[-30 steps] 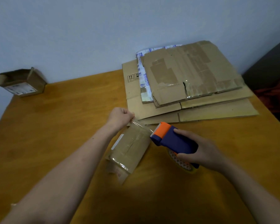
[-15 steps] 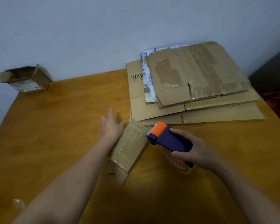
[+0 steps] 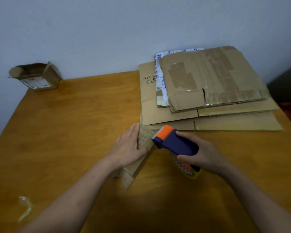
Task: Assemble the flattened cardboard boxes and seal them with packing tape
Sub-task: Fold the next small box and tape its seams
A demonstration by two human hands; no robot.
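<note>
Head view: left hand (image 3: 128,148) presses flat, fingers straight together, on small box (image 3: 144,142); right hand (image 3: 203,153) fingers grip tape dispenser (image 3: 175,143) on desk (image 3: 74,123)

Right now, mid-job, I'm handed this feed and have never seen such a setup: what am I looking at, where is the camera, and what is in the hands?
There is no machine: a person works with two bare hands. The one picture comes from a camera worn on the head, looking forward and down. The left hand lies flat, fingers straight, on a small cardboard box on the wooden table. The right hand grips a blue-and-orange tape dispenser. Far right lies a stack of flattened cardboard; far left stands an open box; near left, a crumpled tape scrap.
</note>
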